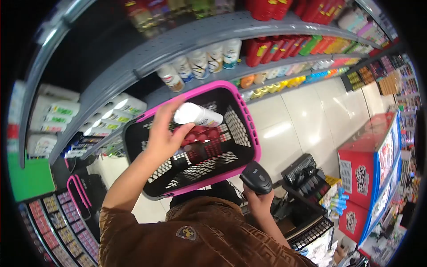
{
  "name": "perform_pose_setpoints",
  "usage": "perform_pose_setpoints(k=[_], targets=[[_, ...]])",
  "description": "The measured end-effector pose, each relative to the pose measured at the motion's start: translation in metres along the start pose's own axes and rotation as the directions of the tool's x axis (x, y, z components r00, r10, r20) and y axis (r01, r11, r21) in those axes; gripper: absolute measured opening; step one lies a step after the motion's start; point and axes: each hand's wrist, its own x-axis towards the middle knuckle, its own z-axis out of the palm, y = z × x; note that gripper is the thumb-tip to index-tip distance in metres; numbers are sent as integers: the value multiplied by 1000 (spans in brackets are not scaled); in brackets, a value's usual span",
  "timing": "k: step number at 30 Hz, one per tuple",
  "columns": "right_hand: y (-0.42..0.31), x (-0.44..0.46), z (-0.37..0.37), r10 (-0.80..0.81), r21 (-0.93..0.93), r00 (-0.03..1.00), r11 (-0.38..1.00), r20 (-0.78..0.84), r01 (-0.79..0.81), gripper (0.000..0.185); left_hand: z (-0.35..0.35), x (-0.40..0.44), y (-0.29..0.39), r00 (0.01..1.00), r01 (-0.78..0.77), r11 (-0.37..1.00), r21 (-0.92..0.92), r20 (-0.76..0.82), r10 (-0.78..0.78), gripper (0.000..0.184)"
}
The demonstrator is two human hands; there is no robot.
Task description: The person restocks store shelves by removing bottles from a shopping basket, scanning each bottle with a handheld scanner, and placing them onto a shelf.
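My left hand [165, 131] is closed around the capped end of a white bottle [207, 116], which lies tilted on its side above the shopping basket. Its printed label is too blurred to read. The black shopping basket [243, 109] has a pink rim and mesh-like walls. Several dark red, shiny items [201, 137] lie inside it, partly hidden by the bottle and my thumb. Low on the right, my right hand [259, 202] grips the handle of a black barcode scanner [256, 177], whose head is near the basket's front right corner.
Shelves [244, 26] curve across the back, with several white spray cans [199, 63] and red bottles [258, 50]. A second pink-edged basket [82, 196] is at the left. Red boxes [356, 173] stand at the right beside a black crate [311, 231]. Pale floor tiles [302, 120] show between.
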Motion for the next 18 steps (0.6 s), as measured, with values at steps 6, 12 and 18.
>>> perform_pose_setpoints(k=[6,12,18], targets=[[-15,5,50,-155,-70,983,984,98,162,20,-23,-72,-19,900,126,649,-750,-189,-393,90],[-40,-22,98,-233,-65,933,963,274,260,21,18,-128,-32,623,106,-647,-755,557,-548,55],[-49,-54,148,-169,-209,869,933,465,293,31,-31,-191,-67,899,272,-961,-54,371,234,74]])
